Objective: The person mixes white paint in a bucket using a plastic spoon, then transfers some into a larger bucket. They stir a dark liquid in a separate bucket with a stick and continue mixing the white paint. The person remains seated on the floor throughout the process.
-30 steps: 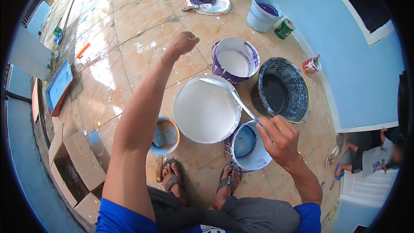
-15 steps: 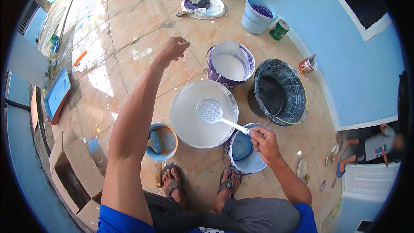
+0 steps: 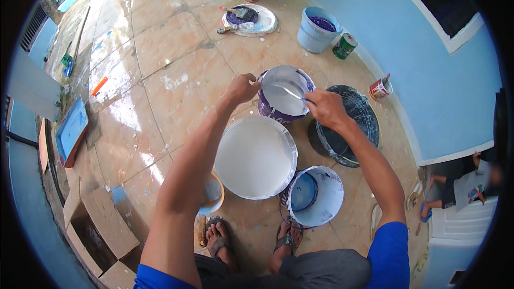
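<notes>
Holding the white spoon [image 3: 292,93] near its handle end, your right hand [image 3: 327,108] has a good place: this tool should be light, stiff, perhaps slippery. Your left hand [image 3: 242,89] curls by the purple bucket [image 3: 269,109], grip unclear; the spoon's head is inside, upper centre of the frame.

Looking down, we see our two bare arms reaching forward, hands near each other a little above the middle. Our left arm [image 3: 193,176] rises from the lower left, only slightly bent at the elbow. Our left hand [image 3: 244,86] has its fingers drawn in, pointing rightward; we cannot tell whether they grip. Our right arm [image 3: 376,163] comes up from the lower right, elbow bent more, forearm slanting inward to the left. Our right hand [image 3: 327,108] is closed in a grip, its back turned upward. Below, between the arms, our feet [image 3: 216,231] are set apart.
</notes>
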Demonstrator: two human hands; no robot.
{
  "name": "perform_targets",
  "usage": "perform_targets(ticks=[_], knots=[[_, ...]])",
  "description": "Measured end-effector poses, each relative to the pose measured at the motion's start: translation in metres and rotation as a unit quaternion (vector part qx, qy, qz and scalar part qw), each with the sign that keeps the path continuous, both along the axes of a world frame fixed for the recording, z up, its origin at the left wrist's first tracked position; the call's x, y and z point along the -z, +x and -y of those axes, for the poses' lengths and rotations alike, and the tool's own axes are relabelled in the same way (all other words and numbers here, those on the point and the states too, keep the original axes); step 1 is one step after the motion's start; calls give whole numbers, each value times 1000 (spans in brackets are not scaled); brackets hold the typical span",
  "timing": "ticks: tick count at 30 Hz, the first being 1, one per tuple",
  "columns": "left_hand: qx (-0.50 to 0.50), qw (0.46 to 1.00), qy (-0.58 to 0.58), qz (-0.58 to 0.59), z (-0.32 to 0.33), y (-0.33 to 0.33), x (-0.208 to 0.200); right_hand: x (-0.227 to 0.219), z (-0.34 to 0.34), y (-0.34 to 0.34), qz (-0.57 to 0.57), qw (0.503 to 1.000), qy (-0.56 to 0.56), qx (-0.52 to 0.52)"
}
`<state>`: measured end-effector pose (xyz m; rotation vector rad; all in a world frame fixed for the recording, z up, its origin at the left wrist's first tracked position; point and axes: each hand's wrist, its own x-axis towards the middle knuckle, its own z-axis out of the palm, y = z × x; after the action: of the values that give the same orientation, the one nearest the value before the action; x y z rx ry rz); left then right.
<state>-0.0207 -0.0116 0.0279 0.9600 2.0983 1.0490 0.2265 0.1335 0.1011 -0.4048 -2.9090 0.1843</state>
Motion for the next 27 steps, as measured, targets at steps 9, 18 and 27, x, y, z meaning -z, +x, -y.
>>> perform_targets(ticks=[9,18,27], knots=[[11,996,-10,-88,-12,15,7,50,-20,-49,125,976,175,-38],[13,997,-15,-80,-4,15,-2,15,-21,-47,264,963,-45,-16],[5,997,-8,-75,-6,13,2,27,-19,-57,115,974,-193,6]])
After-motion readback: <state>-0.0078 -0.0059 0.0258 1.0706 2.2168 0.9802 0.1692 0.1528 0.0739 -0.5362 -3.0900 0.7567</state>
